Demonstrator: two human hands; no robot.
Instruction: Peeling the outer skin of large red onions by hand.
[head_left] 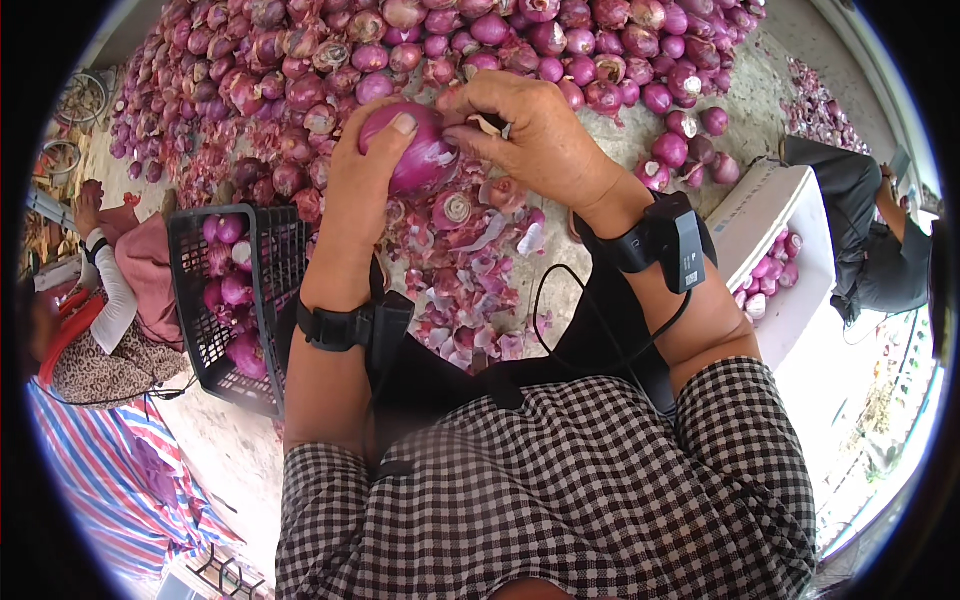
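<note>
A large red onion [415, 165], smooth and glossy purple, is gripped in my left hand [362, 180], with the thumb across its top. Close at its right side is my right hand [535, 135], thumb and fingers pinched together on a small pale brown piece of onion skin [488, 124]. Below both hands, loose onion skins [470, 290] litter the floor between my knees. A single onion [452, 209] with a pale cut end lies among them. Black bands with small devices are strapped round both my wrists.
A big heap of red onions [480, 40] spreads across the far side. On the left stands a black plastic crate [283, 260] with onions inside; on the right, a white foam box [800, 200] also holds some. One person [140, 270] sits at the left, another [860, 220] at the right.
</note>
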